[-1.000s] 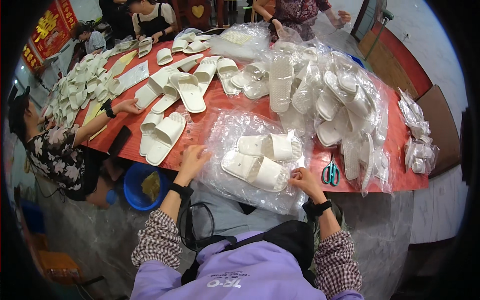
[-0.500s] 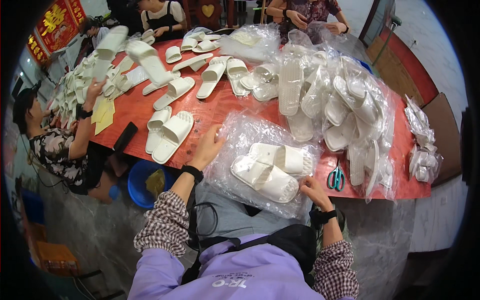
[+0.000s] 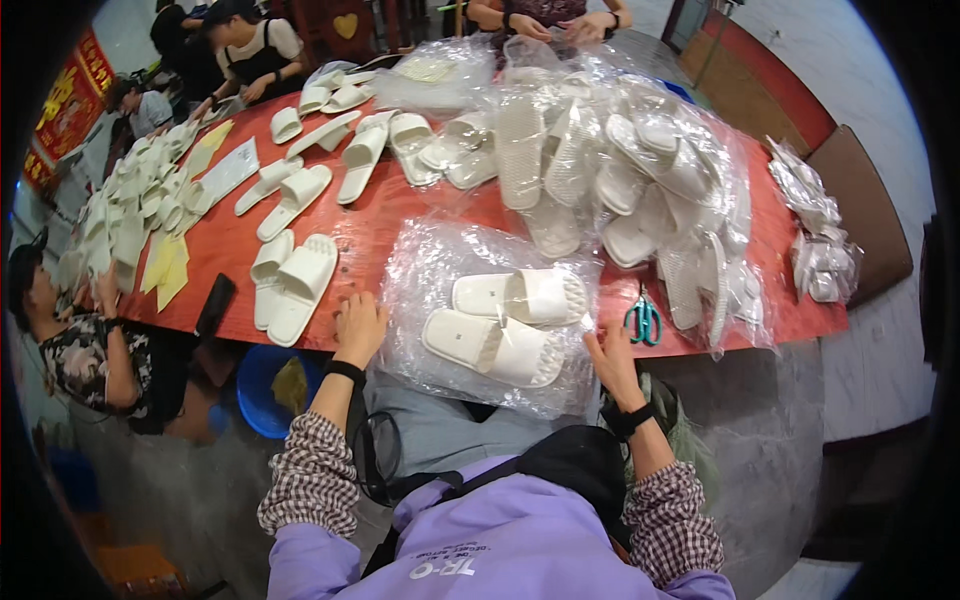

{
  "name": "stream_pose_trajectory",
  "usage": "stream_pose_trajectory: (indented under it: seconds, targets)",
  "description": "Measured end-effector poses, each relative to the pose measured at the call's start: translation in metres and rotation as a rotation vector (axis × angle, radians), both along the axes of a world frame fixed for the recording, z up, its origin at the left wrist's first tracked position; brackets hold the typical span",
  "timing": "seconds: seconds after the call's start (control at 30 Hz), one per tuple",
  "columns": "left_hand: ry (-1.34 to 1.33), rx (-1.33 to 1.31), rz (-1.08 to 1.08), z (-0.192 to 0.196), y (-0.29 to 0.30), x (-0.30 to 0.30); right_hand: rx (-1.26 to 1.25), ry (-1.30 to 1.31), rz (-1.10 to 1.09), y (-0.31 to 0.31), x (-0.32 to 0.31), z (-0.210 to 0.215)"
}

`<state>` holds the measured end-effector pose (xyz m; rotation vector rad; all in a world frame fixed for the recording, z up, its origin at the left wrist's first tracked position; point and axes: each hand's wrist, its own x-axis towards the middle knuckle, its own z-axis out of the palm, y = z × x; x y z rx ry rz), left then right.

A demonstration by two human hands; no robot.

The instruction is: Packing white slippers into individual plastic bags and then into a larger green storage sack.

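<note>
A clear plastic bag [image 3: 440, 260] lies on the red table [image 3: 380, 215] right in front of me, its near end hanging over the table's edge. Inside it lies a pair of white slippers [image 3: 500, 320], side by side. My left hand [image 3: 358, 325] sits at the bag's left edge with the fingers curled on the plastic. At the bag's right edge, my right hand [image 3: 610, 360] pinches the film.
A heap of bagged white slippers [image 3: 620, 170] fills the table behind. Teal scissors [image 3: 645, 320] lie to the right, a loose slipper pair [image 3: 295, 285] and a black flat object [image 3: 215, 305] to the left. A blue bucket [image 3: 265, 385] stands below. Other people sit at the left and far sides.
My left hand has drawn back from the bag's top left toward the near table edge. The person on the left has taken an arm off the table.
</note>
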<state>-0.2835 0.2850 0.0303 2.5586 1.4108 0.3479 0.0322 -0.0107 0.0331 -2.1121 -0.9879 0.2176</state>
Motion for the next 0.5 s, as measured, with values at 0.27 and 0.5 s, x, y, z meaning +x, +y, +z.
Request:
stream_pose_trajectory:
  seconds: [0.27, 0.5]
  targets:
    - [-0.079, -0.076, -0.062, -0.01, -0.027, -0.01, -0.06, -0.053, 0.059, 0.03, 0.031, -0.015]
    - [-0.156, -0.012, 0.054, 0.002, -0.041, -0.019, -0.197, -0.188, -0.07, 0.039, 0.021, -0.011]
